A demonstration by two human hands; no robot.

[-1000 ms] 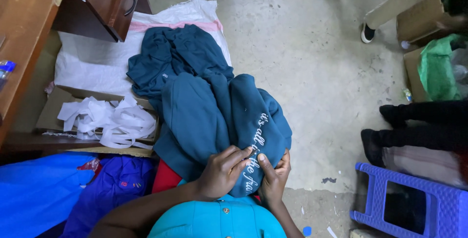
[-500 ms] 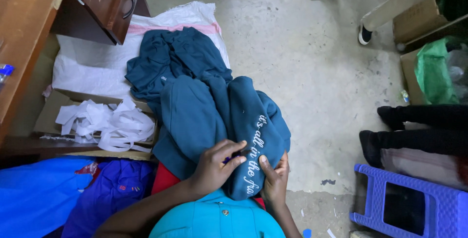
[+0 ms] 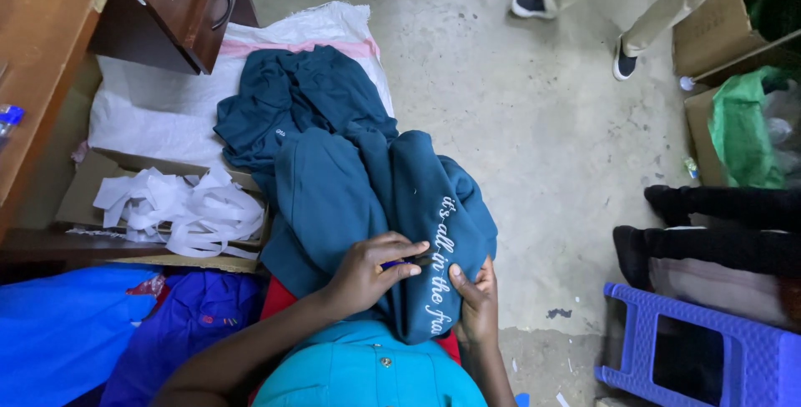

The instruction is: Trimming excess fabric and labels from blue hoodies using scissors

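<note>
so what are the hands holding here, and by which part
Both hold the teal garment at its near, embroidered fold: left hand pinches a small dark tool there, right hand grips the edge.

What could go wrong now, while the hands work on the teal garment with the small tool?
The left hand presses a small dark tool beside the white lettering; it might nick the teal garment. The right hand holds the fold close by, so fingers could get poked. The garment might slide onto the dusty floor.

Teal sweatshirt (image 3: 375,207) with white script lettering lies crumpled across the lap, possibly inside out.
</note>
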